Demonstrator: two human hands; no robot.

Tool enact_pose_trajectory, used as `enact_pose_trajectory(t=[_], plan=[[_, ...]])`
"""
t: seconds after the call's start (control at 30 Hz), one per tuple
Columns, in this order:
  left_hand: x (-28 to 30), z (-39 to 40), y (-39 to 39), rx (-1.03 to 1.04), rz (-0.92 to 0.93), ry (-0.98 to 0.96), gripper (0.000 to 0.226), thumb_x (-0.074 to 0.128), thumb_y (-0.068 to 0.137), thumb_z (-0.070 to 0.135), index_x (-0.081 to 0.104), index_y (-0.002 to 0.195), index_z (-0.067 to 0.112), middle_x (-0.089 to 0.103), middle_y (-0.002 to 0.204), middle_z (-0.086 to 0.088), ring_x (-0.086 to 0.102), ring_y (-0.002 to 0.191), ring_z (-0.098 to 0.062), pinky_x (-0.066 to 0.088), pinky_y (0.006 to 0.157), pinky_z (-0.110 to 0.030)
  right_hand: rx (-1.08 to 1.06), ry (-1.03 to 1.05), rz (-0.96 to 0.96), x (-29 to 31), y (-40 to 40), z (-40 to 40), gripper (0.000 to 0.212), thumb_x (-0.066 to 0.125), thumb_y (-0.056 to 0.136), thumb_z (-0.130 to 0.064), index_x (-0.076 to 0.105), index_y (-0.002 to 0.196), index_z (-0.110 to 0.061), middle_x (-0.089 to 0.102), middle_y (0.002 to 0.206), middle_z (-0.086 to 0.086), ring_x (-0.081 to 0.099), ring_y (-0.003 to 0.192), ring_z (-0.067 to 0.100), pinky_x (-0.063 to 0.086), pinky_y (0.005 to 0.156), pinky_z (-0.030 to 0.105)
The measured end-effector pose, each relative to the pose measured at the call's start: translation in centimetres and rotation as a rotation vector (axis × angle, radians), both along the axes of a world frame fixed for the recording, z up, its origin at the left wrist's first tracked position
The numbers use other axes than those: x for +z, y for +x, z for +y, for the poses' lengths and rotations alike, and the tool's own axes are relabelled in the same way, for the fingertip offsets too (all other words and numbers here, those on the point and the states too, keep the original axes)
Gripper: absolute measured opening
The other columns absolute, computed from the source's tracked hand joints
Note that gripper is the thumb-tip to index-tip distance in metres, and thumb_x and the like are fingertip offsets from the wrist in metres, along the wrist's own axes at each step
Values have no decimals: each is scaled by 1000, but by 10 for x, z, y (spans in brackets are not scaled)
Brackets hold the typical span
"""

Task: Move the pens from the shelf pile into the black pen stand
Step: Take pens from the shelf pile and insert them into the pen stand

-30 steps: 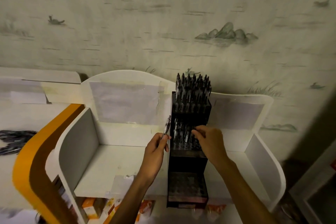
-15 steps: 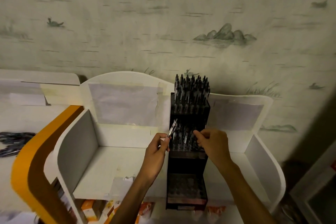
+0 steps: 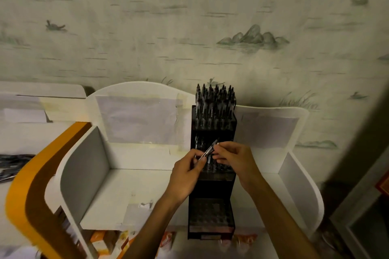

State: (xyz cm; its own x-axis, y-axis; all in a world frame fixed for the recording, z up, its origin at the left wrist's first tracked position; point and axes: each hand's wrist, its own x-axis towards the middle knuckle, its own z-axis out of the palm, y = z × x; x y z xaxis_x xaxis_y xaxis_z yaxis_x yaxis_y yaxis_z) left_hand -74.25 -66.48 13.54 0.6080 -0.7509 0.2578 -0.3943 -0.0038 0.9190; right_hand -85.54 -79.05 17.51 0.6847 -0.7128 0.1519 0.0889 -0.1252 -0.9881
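Black pen stand [image 3: 212, 214], white shelf [image 3: 109, 193], orange trim [image 3: 15, 193].

The pen pile [image 3: 12, 166] is blurred and cut by the left edge. Both hands cover part of the pen stand's [image 3: 212, 212] middle tier.

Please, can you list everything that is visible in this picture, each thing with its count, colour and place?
black pen stand: one, black, three tiers, middle of the white shelf unit.
pens in stand: many, dark, upright; top tier full, middle tier partly hidden by the hands, bottom tier looks empty.
pen in hand: one, clear with dark parts, tilted, before the middle tier.
pen pile: count unclear, dark, far left.
white shelf unit: one, white, against the wall.
orange band: one, orange and brown, curved, left.
wallpaper: pale, ducks and rocks.
left hand: holds the pen.
right hand: fingers on the same pen.
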Motion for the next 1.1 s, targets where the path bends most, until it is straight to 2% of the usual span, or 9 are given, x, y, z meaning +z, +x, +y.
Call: enact_pose_trajectory(t=[0.13,0.3,0.43,0.57,0.77,0.97,1.1], plan=[[3,0,-4,-12,-59,31,11,52,100,41,62,101,37,62,74,0,60,72,-22,53,70,-44,11,47,-19,0,0,1,13,67,91,-14,73,100,-8,76,92,7,73,85,23,59,77,29],[8,6,2,65,-271,138,12,52,99,44,63,101,39,65,83,13,60,76,-5,56,71,-34,-93,101,-73,3,-2,-5,13,67,90,-13,70,100,-4,75,89,12,74,80,26,60,74,33],[11,16,9,156,-500,227,14,49,99,49,58,107,41,62,96,19,58,81,-2,52,71,-20,-205,-62,-63,5,-9,-18,12,68,89,-12,70,97,-3,74,84,10,73,75,24,61,74,35],[9,20,16,212,-668,287,25,47,98,53,58,114,38,63,103,14,59,90,-8,50,75,-22,-297,-285,-18,6,-15,-27,3,69,89,-14,71,91,-13,74,78,2,72,70,16,61,72,33],[8,20,19,236,-700,361,33,43,98,56,57,121,37,63,115,12,59,103,-11,50,90,-28,-382,-492,12,4,-13,-35,8,70,89,-20,72,95,-15,73,81,-4,70,74,8,58,73,24],[8,23,21,230,-693,381,37,42,98,56,58,126,38,64,118,13,59,104,-10,49,93,-31,-381,-607,50,1,-10,-38,13,69,90,-20,72,99,-12,71,81,-4,67,74,4,54,71,13],[8,25,23,221,-683,393,38,39,98,58,58,127,40,65,119,14,61,104,-9,48,93,-32,-365,-675,79,-3,-6,-35,10,69,90,-18,72,97,-12,68,79,-7,64,72,3,45,68,1]])
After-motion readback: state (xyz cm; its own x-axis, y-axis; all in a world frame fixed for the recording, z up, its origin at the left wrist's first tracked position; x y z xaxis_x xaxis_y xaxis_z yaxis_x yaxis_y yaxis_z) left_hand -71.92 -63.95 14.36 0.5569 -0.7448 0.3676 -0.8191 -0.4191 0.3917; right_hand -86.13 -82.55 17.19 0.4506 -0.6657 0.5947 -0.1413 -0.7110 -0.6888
